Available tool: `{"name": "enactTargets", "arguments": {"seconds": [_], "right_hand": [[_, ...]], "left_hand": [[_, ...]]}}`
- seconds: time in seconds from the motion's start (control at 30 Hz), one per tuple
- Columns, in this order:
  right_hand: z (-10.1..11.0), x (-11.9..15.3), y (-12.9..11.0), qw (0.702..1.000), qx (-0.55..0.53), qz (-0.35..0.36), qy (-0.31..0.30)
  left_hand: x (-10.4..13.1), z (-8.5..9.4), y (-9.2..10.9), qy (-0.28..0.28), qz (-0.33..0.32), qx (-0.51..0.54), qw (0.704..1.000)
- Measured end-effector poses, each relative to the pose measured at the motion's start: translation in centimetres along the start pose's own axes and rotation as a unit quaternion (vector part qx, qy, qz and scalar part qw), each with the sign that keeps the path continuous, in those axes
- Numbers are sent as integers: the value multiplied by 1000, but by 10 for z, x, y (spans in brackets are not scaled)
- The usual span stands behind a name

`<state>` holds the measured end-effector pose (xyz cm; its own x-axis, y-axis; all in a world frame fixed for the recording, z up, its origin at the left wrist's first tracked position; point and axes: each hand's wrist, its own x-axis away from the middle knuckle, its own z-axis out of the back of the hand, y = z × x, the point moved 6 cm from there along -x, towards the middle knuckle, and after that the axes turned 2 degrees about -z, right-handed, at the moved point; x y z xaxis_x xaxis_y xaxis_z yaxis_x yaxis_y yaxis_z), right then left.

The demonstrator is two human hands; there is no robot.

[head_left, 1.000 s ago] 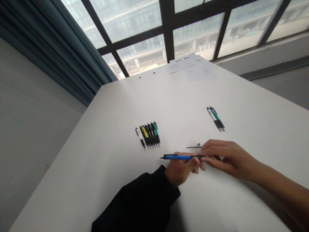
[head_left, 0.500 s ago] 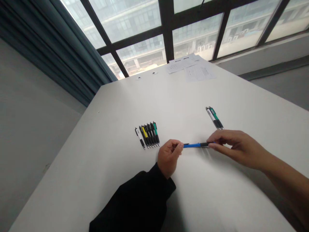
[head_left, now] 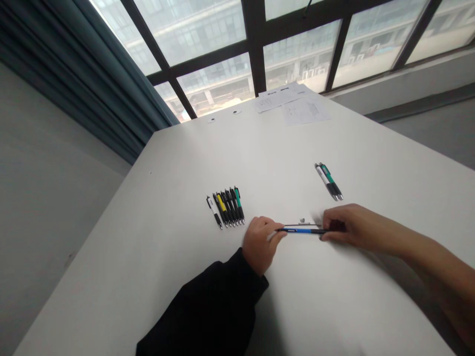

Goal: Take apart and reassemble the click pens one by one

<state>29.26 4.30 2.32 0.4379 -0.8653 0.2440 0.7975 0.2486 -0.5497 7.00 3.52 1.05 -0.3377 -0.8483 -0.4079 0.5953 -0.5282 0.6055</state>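
Note:
A blue pen (head_left: 302, 231) with a dark grip lies level between my two hands, low over the table. My left hand (head_left: 261, 243) is closed, its thumb and forefinger pinching the pen's clip end. At the grip end, my right hand (head_left: 339, 225) is closed too, fingertips on the pen. Just above the barrel runs a thin dark rod (head_left: 302, 225), much like an ink refill, from my left fingertips towards my right ones; which fingers grip it I cannot tell. A tiny metallic piece (head_left: 302, 220), too small to name, lies just beyond it.
Left of my left hand lies a row of several pens (head_left: 227, 206), with a white pen (head_left: 214, 212) at its left end. A white pen and a green pen (head_left: 330, 181) lie beyond my right hand. Papers (head_left: 306, 111) rest at the white table's (head_left: 185, 163) window end.
The blue pen has come slightly nearer to me and turned a little. The thin rod and the tiny metallic piece now show beyond it. My right hand has shifted slightly.

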Motion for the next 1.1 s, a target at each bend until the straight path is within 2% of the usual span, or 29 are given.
{"name": "enactTargets", "arguments": {"seconds": [0.23,0.5,0.77,1.1], "right_hand": [[3,-3,6,999,1,-20,38],[5,-2,7,999,7,-24,48],[4,-3,9,999,13,-24,41],[6,1,9,1000,-10,-12,27]], "left_hand": [[0,0,0,6,8,10,1000],[0,1,-3,20,29,12,999],[-1,2,-3,13,59,19,998],[-1,4,-2,23,48,20,998]]}}
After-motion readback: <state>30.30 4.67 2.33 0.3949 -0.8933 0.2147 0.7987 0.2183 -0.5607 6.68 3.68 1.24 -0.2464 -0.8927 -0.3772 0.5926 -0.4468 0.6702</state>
